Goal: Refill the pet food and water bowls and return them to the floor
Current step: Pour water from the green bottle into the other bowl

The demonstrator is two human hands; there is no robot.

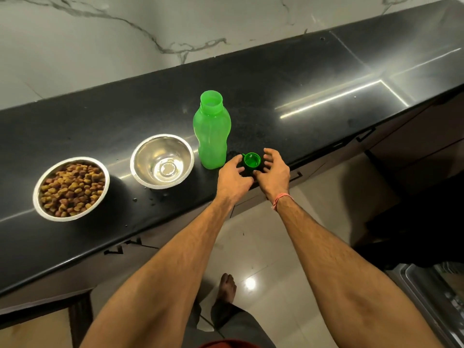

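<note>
A steel bowl heaped with brown kibble sits at the left of the black countertop. Right of it stands a second steel bowl that looks to hold a little clear water at the bottom. An uncapped green plastic bottle stands upright beside that bowl. Its green cap rests upside down on the counter near the front edge. My left hand and my right hand flank the cap, fingers apart, thumb tips close to its base.
Water drops dot the counter in front of the second bowl. A marble wall runs behind the counter. Below the edge are dark drawers with handles, glossy floor tiles, my bare foot, and a metal appliance at the lower right.
</note>
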